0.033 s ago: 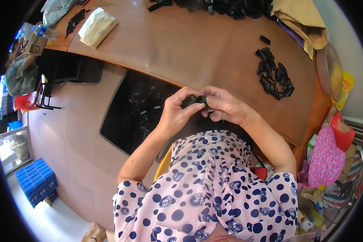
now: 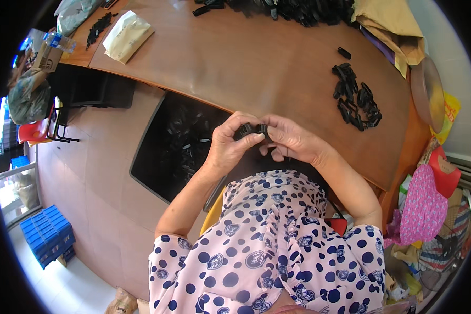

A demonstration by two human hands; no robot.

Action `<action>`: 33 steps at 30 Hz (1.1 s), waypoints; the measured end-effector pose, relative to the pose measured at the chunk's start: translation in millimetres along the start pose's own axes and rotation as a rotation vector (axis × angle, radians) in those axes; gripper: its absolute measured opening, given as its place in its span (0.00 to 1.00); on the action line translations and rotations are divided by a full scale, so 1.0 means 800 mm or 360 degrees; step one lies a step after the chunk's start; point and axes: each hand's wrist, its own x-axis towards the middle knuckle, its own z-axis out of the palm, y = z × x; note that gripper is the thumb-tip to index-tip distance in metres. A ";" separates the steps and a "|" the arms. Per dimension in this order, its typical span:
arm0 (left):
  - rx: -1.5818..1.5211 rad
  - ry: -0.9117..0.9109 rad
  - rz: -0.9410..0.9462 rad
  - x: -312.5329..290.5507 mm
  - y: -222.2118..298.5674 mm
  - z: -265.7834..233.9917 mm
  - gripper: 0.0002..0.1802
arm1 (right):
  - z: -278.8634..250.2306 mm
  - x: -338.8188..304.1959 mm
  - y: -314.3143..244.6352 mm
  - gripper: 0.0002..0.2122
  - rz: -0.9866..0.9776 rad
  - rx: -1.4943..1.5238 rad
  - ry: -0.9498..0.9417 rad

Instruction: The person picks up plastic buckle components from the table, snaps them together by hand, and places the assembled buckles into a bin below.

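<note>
My left hand (image 2: 229, 140) and my right hand (image 2: 292, 137) meet at the near edge of the brown table, in front of my body. Between thumb and fingers my left hand grips a small black plastic piece (image 2: 245, 129). Pinched in my right fingers, right beside it, is another dark bit (image 2: 262, 129); whether the two are joined I cannot tell. Lower fingers of the right hand are curled. Several similar black pieces (image 2: 345, 83) lie in a loose cluster on the table to the right, and a large heap (image 2: 298, 11) of them lies at the far edge.
Below the table's edge at left stands a black bin (image 2: 157, 152) holding many black pieces. A pale paper packet (image 2: 128, 37) lies on the table (image 2: 230, 57) at far left. Brown paper (image 2: 392, 26) and a round dish (image 2: 425, 94) stand right. Blue crates (image 2: 47, 235) are on the floor.
Hardly anything differs. My right fingers shift slightly around the black piece, and both hands stay in the same place.
</note>
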 end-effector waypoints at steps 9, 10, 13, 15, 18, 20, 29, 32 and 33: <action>-0.0970 0.0145 -0.0517 -0.024 -0.018 -0.022 0.16 | -0.005 0.030 0.036 0.22 0.0078 -0.0021 -0.0424; -0.0930 0.0171 -0.0484 -0.031 -0.020 -0.025 0.16 | 0.008 0.033 0.034 0.17 0.0112 -0.0013 -0.0396; -0.0693 0.0270 -0.0436 -0.045 -0.011 -0.031 0.18 | 0.028 0.046 0.048 0.14 0.0054 -0.0203 -0.0294; -0.0408 0.0230 -0.0350 -0.054 -0.020 -0.042 0.20 | 0.045 0.055 0.056 0.14 -0.0108 -0.0232 -0.0210; -0.0332 0.0238 -0.0603 -0.063 -0.021 -0.060 0.23 | 0.035 0.072 0.073 0.17 0.0053 -0.0413 -0.0245; 0.0270 0.0143 -0.0434 -0.047 -0.006 -0.082 0.23 | 0.027 0.067 0.063 0.21 -0.0441 -0.1078 0.0002; 0.1449 0.0366 0.0132 0.210 0.004 -0.176 0.33 | -0.169 -0.007 -0.128 0.14 -0.0834 -0.1790 0.1402; 0.1889 0.0583 0.0220 0.322 -0.041 -0.217 0.32 | -0.259 -0.015 -0.152 0.13 -0.0960 -0.2052 0.1678; 0.2069 0.0671 0.0307 0.346 -0.057 -0.236 0.31 | -0.276 -0.015 -0.158 0.12 -0.0903 -0.2264 0.1731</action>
